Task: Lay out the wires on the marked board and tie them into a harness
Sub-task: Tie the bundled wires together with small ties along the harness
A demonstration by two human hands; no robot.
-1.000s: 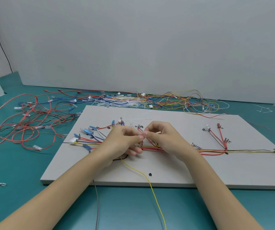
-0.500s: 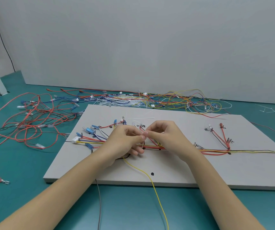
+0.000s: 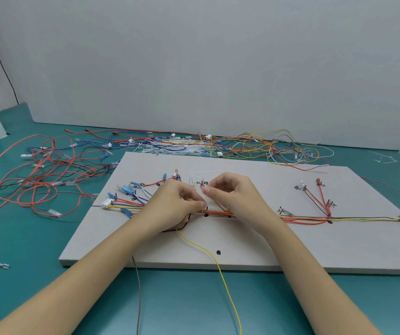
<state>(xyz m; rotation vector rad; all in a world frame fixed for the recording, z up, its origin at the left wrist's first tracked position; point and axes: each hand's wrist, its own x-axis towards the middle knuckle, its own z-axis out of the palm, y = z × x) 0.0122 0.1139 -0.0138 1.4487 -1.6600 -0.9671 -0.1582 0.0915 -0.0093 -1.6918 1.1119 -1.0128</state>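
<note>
Even, soft, bright light leaves only faint shadows under the board point(image 3: 339, 250) at 6 o'clock, no glare, slight overall softness, and wide-angle bending towards the edges.

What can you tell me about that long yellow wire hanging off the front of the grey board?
The long thin yellow wire looks plastic-coated and bendy. It comes out from under the left hand near the middle of the flat pale grey board, curves toward the person past a black dot, crosses the board's front edge and runs over the teal tabletop out of the picture. Its ends are hidden.
</note>
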